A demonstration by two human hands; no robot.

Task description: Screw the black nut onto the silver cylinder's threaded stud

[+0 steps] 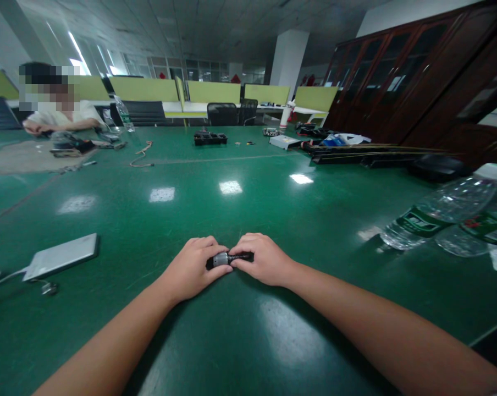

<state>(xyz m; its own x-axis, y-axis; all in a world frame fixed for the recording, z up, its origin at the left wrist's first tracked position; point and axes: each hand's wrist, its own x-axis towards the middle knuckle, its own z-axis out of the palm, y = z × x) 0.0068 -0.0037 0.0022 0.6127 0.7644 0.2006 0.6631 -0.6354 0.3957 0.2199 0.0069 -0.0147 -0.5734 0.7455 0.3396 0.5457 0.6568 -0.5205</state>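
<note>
Two bare hands retain one small component [221, 258], a silver collar with black ends, to the right of the silver slab [62, 256]. Left hand [191, 268]: thumb and fingers clasped around the collar end. Right hand [268, 259]: thumb and forefinger pinched on the narrow dark end. The small component lies roughly level between the hands, at or just above the green tabletop [182, 203]; surface contact cannot be confirmed. Step in hand, as judged: two-handed manipulation, each end under control; whether the load is a twist, pull or push cannot be determined. Further handling would appear to call for firm support at the collar end and a light, aligned pinch at the narrow end. Plastic bottles [421, 223] are far to the right of the slab, well apart from both hands; a black tray-like unit [210, 141] sits beyond the slab and to its right.
</note>
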